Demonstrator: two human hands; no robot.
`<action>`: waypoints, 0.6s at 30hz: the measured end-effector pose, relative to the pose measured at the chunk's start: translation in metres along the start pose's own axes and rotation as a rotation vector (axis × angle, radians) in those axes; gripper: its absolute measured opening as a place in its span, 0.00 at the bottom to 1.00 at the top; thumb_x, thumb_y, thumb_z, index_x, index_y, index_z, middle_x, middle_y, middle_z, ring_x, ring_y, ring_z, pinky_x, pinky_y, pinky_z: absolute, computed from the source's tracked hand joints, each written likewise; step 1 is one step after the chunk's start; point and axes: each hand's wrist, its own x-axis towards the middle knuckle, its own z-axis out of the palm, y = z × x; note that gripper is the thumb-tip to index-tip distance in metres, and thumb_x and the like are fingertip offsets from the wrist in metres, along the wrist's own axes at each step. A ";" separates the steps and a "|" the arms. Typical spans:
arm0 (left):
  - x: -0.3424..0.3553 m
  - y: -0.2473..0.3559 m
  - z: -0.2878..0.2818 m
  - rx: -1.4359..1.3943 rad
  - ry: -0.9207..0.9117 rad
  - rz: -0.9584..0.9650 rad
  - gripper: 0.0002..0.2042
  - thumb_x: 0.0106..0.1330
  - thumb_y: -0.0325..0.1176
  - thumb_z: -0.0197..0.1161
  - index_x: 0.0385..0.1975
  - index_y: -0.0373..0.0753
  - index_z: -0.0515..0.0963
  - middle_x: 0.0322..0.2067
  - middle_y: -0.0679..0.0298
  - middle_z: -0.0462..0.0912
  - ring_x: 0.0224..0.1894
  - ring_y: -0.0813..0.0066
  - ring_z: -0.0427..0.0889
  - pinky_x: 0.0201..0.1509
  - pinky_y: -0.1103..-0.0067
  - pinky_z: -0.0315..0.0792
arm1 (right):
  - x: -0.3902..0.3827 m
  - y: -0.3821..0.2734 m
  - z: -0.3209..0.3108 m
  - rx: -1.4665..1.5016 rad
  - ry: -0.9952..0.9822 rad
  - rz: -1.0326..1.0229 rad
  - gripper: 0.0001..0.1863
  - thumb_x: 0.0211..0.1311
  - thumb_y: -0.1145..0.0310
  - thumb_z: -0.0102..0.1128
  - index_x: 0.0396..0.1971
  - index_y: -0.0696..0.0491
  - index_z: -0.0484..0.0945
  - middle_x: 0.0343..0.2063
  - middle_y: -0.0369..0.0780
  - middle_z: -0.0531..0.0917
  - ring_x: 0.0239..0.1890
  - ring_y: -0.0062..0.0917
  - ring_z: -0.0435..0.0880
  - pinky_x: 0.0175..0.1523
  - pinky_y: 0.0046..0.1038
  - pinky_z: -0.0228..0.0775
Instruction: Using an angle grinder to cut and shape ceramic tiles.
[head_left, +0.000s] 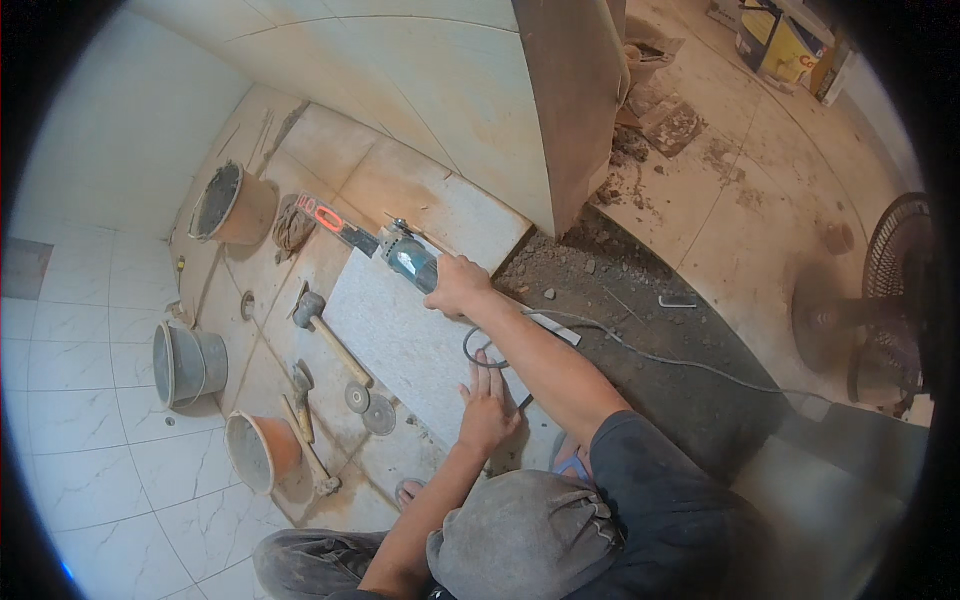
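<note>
My right hand [457, 285] grips the body of a teal angle grinder [408, 257] at the far edge of a pale grey tile [395, 335] lying flat on the floor. The grinder's disc end sits at the tile's upper left corner. Its grey cord [640, 352] loops by my forearm and trails right across bare dark ground. My left hand [487, 408] lies flat, fingers spread, on the near part of the tile, pressing it down. An orange and black level [333, 224] lies just beyond the grinder.
A rubber mallet [325, 330], hammers [305, 420] and two loose cutting discs [368, 406] lie left of the tile. Three buckets [190, 362] stand along the left. A brown door frame post [575, 110] rises behind. A floor fan [890, 300] stands at right. My sandalled foot [570, 462] rests by the tile.
</note>
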 end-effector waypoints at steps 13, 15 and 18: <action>-0.001 0.004 -0.006 0.006 -0.020 -0.018 0.58 0.54 0.42 0.76 0.78 0.24 0.45 0.81 0.39 0.35 0.83 0.38 0.36 0.72 0.31 0.55 | -0.010 0.002 -0.003 0.011 -0.017 0.013 0.33 0.43 0.55 0.79 0.48 0.58 0.81 0.48 0.55 0.87 0.53 0.48 0.88 0.59 0.43 0.81; -0.001 0.004 -0.006 0.001 -0.010 -0.014 0.57 0.54 0.42 0.76 0.78 0.23 0.46 0.81 0.39 0.36 0.83 0.38 0.36 0.72 0.31 0.55 | -0.011 0.003 -0.003 0.012 -0.011 0.012 0.33 0.43 0.55 0.79 0.48 0.59 0.81 0.47 0.55 0.87 0.52 0.48 0.88 0.59 0.43 0.81; -0.002 0.004 -0.007 0.007 -0.022 -0.013 0.57 0.54 0.41 0.76 0.78 0.23 0.46 0.81 0.38 0.37 0.83 0.37 0.37 0.72 0.31 0.55 | -0.013 0.005 -0.003 0.009 -0.015 0.019 0.32 0.43 0.55 0.80 0.47 0.59 0.82 0.47 0.54 0.87 0.52 0.47 0.88 0.58 0.43 0.81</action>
